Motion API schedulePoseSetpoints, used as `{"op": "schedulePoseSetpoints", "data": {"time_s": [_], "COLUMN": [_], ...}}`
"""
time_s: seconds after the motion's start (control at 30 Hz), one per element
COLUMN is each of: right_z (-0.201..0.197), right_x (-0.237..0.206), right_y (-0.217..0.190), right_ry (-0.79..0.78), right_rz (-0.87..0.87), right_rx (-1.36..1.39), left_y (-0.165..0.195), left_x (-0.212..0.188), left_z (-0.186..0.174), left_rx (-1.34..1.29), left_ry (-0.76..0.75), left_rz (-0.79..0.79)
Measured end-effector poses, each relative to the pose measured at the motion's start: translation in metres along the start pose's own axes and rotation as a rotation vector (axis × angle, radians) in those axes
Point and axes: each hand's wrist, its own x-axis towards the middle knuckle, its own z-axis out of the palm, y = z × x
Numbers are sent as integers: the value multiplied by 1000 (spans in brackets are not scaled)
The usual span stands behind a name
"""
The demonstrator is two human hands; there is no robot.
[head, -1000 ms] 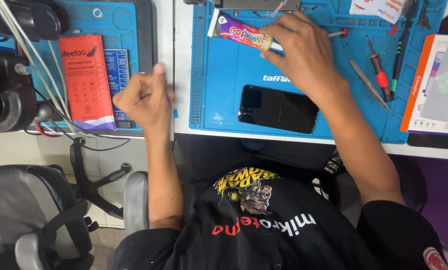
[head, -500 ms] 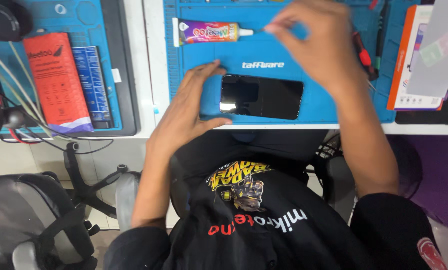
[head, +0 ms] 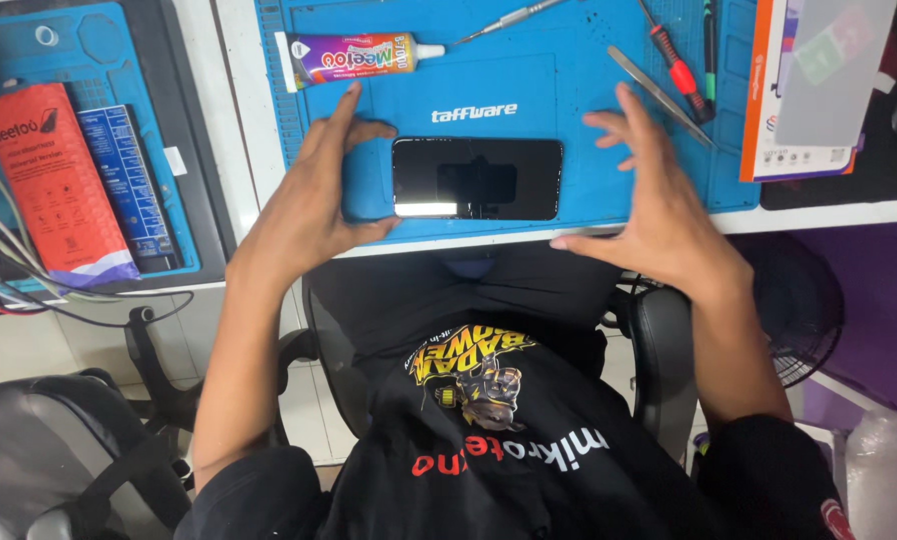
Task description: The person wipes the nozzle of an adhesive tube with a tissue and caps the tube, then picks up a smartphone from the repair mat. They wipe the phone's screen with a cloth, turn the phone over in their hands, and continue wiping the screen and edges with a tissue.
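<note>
A black smartphone lies flat, screen up, on a blue work mat near the table's front edge. My left hand cups the phone's left end, thumb and fingers touching its corners. My right hand hovers open just right of the phone, fingers spread, a small gap between them and the phone. A colourful glue tube with a white nozzle lies on the mat behind the phone.
A metal pick, tweezers and a red-handled screwdriver lie on the mat's far side. A white and orange box is at right. A red packet rests on a second blue mat at left.
My right hand has come down from near the glue tube's nozzle to the phone's right side, fingers opened. My left hand stays at the phone's left end. The view has shifted.
</note>
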Motion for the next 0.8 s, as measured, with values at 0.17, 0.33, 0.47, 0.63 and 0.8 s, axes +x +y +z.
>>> {"op": "schedulePoseSetpoints", "data": {"time_s": [0.17,0.33,0.47,0.63,0.8], "right_z": [11,16,21,28,47], "right_x": [5,3,0,-4,-11], "right_y": [5,18,28,37,1], "right_ry": [-43,-35,20,168,490], "right_rz": [43,16,-7,-64,-106], "right_rx": [-59,26,87,246,481], "left_y": [-8,-14,-19,-18,19], "left_x": [4,5,5,3,21], "left_z": [-1,1,6,9,52], "left_rx": [47,-18,-144,-455,-971], "left_ry": [-15,11,29,118,439], "left_rz": [57,86,73,177,249]}}
